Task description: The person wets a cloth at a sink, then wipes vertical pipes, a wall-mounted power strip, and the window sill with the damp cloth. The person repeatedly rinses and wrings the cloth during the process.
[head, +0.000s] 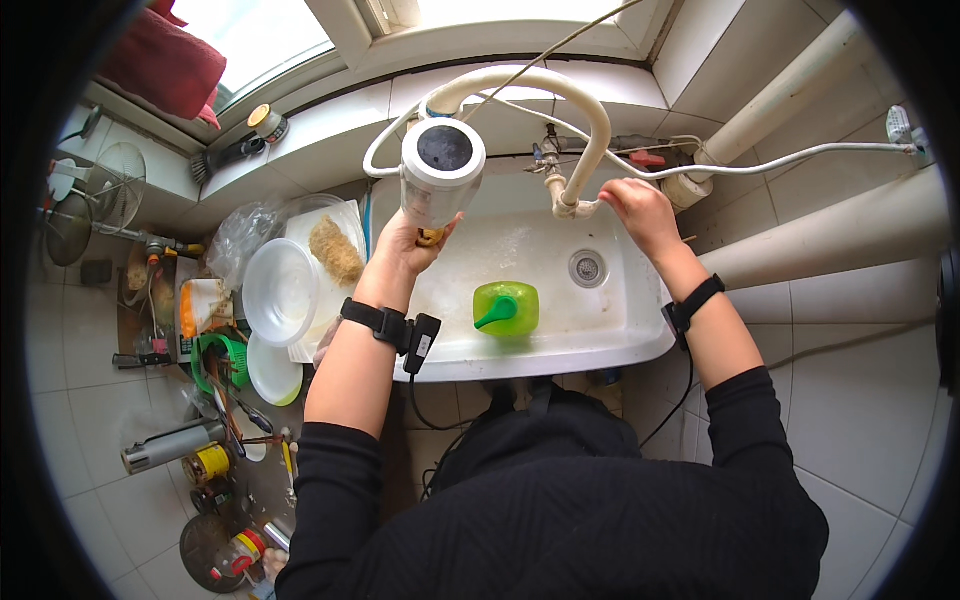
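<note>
My left hand point(415, 247) grips the lower part of a white cylindrical unit point(442, 161) with a dark round top, over the left part of the white sink point(480, 358). A thick cream pipe point(551, 77) arcs from behind this unit down to an elbow beside a metal valve point(551, 161). At that elbow, the fingertips of my right hand point(641, 214) are pinched together on what looks like a small pale lever point(592, 204). In the sink stands a green pump bottle point(525, 307), below and left of the round drain strainer point(587, 268).
Left of the sink are a translucent bowl point(280, 292), a loofah-like scrubber point(334, 250) on a white board, a plastic bag and a green basket point(236, 360). A thin white hose point(787, 159) and thick wall pipes point(840, 232) run on the right. A brush lies on the ledge.
</note>
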